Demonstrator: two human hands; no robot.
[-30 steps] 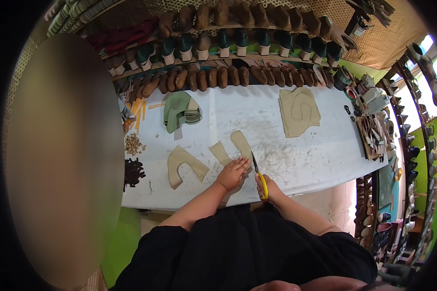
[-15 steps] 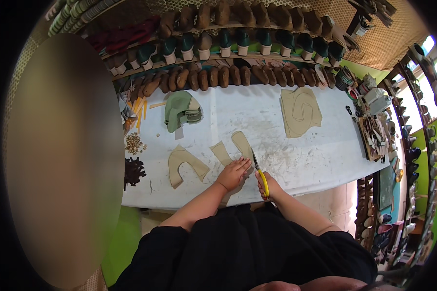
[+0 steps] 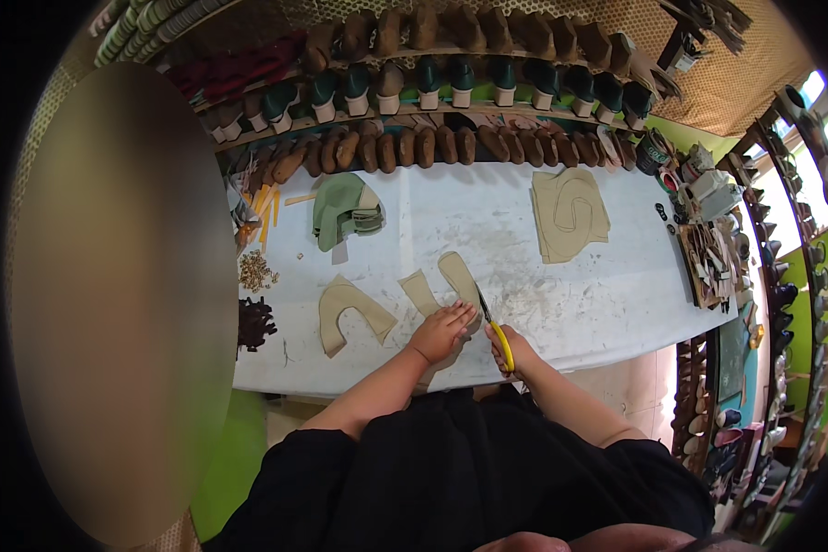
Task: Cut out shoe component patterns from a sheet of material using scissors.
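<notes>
Lying flat with its fingers stretched out, my left hand (image 3: 444, 329) presses a tan curved shoe-upper piece (image 3: 458, 273) onto the white-covered table. My right hand (image 3: 517, 352) is wrapped round the yellow handles of a pair of scissors (image 3: 500, 343). The dark blades point away from me along the right edge of the piece, close beside my left fingers. Part of the piece is hidden under my left hand. A separate tan arched piece (image 3: 343, 302) lies to the left.
A tan sheet stack with drawn outlines (image 3: 570, 216) lies at the far right. Green cut pieces (image 3: 338, 210) are piled at the far left, near small gold bits (image 3: 258, 270) and dark bits (image 3: 256, 322). Wooden shoe lasts (image 3: 423, 145) line the back. A blurred patch covers the left side.
The scissors' handles and my right hand have shifted slightly to the right. My left hand stays on the tan piece.
</notes>
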